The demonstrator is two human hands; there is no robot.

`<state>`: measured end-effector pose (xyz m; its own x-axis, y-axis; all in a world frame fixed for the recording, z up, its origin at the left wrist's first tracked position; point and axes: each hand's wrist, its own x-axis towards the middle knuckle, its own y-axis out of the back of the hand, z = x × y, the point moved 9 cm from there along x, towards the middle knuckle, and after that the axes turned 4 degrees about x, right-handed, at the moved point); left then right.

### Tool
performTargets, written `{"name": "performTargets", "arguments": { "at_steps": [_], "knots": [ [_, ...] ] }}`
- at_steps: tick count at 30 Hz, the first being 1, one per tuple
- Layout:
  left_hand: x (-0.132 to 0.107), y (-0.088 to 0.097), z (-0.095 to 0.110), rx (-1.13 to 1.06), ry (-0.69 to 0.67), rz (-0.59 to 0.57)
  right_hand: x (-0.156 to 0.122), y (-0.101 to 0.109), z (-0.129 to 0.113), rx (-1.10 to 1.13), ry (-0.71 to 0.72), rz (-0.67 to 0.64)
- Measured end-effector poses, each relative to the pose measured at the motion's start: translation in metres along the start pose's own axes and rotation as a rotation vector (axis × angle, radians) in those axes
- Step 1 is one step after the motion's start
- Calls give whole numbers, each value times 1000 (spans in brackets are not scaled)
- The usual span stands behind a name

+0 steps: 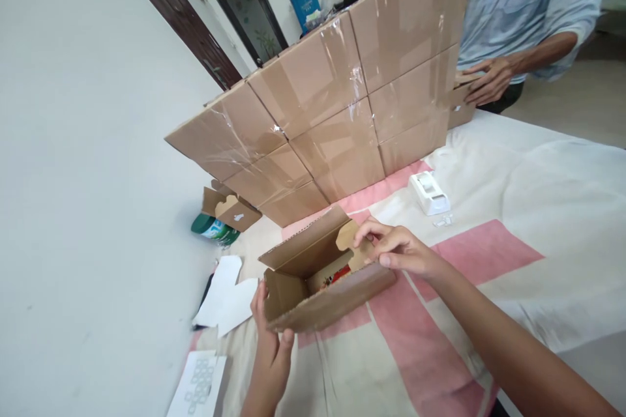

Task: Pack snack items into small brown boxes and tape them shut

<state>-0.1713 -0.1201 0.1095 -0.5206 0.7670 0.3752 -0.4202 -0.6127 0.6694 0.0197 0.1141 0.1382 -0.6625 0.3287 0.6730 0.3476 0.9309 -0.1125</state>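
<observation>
An open cardboard box [332,303] sits tilted in front of me over the pink-and-cream cloth, its long lid side raised at the back. Inside lies a small red, patterned item [338,275], too small to name. My left hand [271,352] grips the box's left end, with the thumb at the near corner and the fingers along the outer side. At the right end, my right hand [398,249] pinches the small end flap [348,236]. Parts of the right fingertips are hidden by that flap.
A partition of taped cardboard [337,137] stands behind the box. On the right are a white plastic device [429,193] and a person's hand [493,81] on another carton. To the left are an open carton [237,214], a green canister [208,227] and white paper [227,300].
</observation>
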Motion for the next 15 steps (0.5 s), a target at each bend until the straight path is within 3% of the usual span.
{"name": "performTargets", "arguments": {
  "at_steps": [3,6,10,13,15],
  "knots": [
    [0,-9,9,52,-74,-120,0,-6,1,71,-60,-111],
    [0,-7,11,-12,-26,-62,-1,-7,3,45,-61,-117],
    [2,-7,1,-141,140,7,-7,3,27,-12,-144,84],
    [9,-8,-1,-129,152,8,-16,10,48,-32,-208,243],
    [17,-10,-3,-70,137,-19,-19,11,55,-30,-211,276]
  ]
}}
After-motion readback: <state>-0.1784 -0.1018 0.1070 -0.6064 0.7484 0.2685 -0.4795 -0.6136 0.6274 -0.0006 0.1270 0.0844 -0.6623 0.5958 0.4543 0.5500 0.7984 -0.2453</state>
